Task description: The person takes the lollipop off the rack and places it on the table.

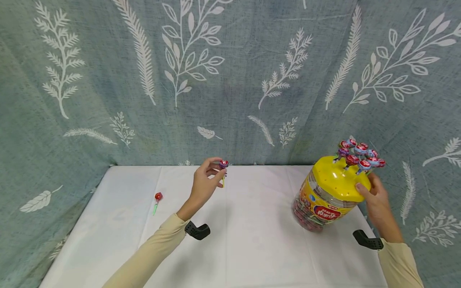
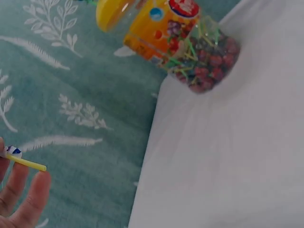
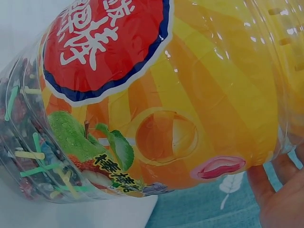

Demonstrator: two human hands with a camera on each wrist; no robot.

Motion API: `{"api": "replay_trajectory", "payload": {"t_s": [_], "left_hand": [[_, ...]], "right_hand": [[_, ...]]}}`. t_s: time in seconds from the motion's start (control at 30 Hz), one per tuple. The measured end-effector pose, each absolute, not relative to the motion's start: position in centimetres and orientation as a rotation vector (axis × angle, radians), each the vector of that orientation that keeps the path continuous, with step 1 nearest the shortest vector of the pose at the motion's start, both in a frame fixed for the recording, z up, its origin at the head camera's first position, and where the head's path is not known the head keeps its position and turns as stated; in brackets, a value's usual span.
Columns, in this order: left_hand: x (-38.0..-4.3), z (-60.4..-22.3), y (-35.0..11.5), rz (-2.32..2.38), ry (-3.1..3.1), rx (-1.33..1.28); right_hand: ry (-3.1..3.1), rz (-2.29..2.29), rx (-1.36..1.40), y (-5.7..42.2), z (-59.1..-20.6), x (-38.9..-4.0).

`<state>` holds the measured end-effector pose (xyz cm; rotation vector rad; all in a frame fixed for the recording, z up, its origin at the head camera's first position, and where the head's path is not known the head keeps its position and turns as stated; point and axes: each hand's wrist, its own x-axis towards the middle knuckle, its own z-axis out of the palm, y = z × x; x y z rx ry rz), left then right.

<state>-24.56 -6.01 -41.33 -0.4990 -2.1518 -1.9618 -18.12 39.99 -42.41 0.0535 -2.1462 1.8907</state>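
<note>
My left hand point(image 1: 206, 180) pinches a purple-wrapped lollipop point(image 1: 223, 164) above the middle of the table, its yellow stick point(image 2: 29, 163) pointing down in the head view. On the right, my right hand point(image 1: 378, 200) grips a big clear jar point(image 1: 325, 200) by its yellow lid point(image 1: 336, 178), thumb on the lid's edge. The jar leans to the right. Several wrapped lollipops point(image 1: 361, 149) stand in the lid's holes. More lollipops with green and yellow sticks point(image 3: 35, 156) fill the jar's lower part. Its orange label point(image 3: 213, 90) faces the right wrist camera.
A red-wrapped lollipop point(image 1: 158, 196) with a green stick lies on the left of the white-covered table point(image 1: 252, 248). Behind the table hangs a grey-green curtain point(image 1: 230, 100) with white leaf prints. Black wrist cameras sit at both sleeve cuffs.
</note>
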Motion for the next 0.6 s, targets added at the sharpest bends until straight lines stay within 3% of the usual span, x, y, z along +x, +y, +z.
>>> {"api": "replay_trajectory", "payload": {"t_s": [0.3,0.6], "left_hand": [[-26.1,-45.7,-9.9,-1.912,-2.225,-0.350],[-25.4,-45.8,-13.3,-1.836,-2.295,-0.275]], "right_hand": [[-2.208,1.846,0.000,39.9,-42.2,-18.1],[-2.207,1.834,0.007,39.9,-42.3,-18.0]]}}
